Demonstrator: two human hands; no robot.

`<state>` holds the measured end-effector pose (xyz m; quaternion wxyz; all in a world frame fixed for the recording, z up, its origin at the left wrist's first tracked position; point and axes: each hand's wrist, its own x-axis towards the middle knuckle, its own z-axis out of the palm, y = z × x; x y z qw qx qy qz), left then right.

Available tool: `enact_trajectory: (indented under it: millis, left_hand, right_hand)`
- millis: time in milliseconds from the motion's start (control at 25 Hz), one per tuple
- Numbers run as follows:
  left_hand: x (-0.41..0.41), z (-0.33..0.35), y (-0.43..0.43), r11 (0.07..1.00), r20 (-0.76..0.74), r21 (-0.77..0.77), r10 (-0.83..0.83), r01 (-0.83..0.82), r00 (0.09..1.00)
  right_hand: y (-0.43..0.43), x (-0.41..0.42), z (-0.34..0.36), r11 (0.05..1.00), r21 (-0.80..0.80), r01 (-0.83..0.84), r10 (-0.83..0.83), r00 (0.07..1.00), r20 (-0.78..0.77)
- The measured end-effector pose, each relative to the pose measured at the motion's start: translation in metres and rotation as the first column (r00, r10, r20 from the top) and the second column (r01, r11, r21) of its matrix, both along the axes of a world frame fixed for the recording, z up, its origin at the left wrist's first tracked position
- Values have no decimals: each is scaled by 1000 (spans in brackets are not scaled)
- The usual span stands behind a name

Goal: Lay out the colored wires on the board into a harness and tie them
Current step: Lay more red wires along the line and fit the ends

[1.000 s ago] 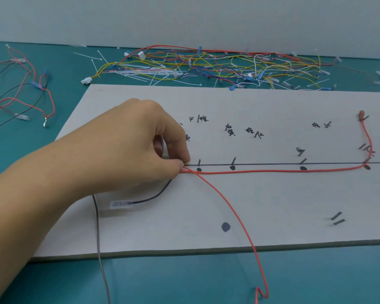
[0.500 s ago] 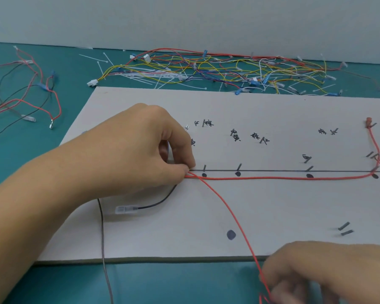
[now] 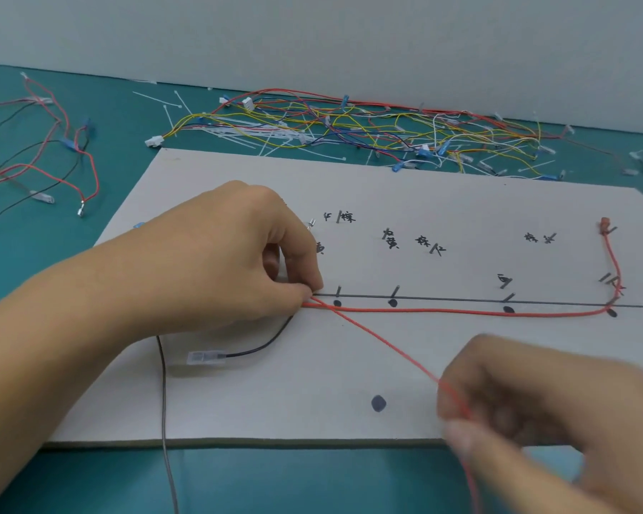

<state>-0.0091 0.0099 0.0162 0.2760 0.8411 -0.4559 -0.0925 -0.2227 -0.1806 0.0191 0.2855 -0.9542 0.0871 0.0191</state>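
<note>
1. Red wire (image 3: 442, 310) is laid on the board (image 3: 461, 202) just below the drawn line (image 3: 442, 299). It runs from the pinch of the left hand (image 3: 216, 261) across to the right, where it bends up to a terminal (image 3: 605, 223).
2. A loose strand (image 3: 379, 342) of the same colour is led diagonally from that pinch to the right hand (image 3: 528, 395) (whether it is a second wire or the first folded back cannot be told).
3. If the loose strand is pulled hard, the laid run is likely to be dragged off the line, since no tie is seen on it and only the pinch anchors it.
4. If the pinch is eased, both reds may spring apart, and the black wire (image 3: 245, 352), which passes under the left hand, may be shifted too.
5. The left hand is set knuckles-up on the board. Thumb and forefinger are closed on the reds at the line's left end, and the other fingers are curled under.
6. The right hand is held over the board's near edge and is blurred. Its fingers are curled about the loose strand, which appears to be gripped and trails off below.
</note>
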Motion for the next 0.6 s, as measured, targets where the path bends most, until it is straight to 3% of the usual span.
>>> enact_trajectory:
  millis: [80,280,440,600]
  left_hand:
    - [1,0,0,1000,-13,-5,-1,1,1000]
    - [2,0,-1,1000,-21,10,-10,10,1000]
    - [3,-1,-2,1000,-32,-3,-10,10,999]
    - [1,0,-1,1000,-71,-13,-20,19,997]
  right_hand:
    - [-11,-7,21,978,207,-10,-10,995,99]
    - [-61,38,40,935,354,14,-41,997,70]
    - [-87,63,49,921,363,-138,199,971,-135]
    - [-108,80,42,917,353,-183,227,970,-88]
